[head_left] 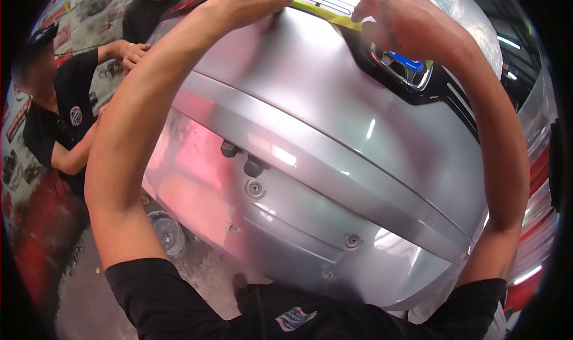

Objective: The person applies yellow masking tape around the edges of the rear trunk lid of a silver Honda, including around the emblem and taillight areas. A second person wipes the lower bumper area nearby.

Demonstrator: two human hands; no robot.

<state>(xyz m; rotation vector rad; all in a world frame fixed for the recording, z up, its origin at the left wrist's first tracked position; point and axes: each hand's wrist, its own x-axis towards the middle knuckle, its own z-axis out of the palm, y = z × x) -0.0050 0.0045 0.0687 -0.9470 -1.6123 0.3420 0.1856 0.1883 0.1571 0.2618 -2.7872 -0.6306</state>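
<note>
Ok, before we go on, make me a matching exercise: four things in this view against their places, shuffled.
1 yellow tape
2 bucket
3 co-worker's upper hand
4 blue label

A framed by chrome trim
B left of the person's left forearm
C spanning from left hand to right hand
D on the floor

Pairs: 1-C; 2-D; 3-B; 4-A

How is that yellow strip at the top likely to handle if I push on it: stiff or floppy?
The yellow strip looks thin and narrow, so it is probably light and floppy. Running nearly straight between the left grip and the right grip, it may resist a light push but would likely go slack if released.
</note>
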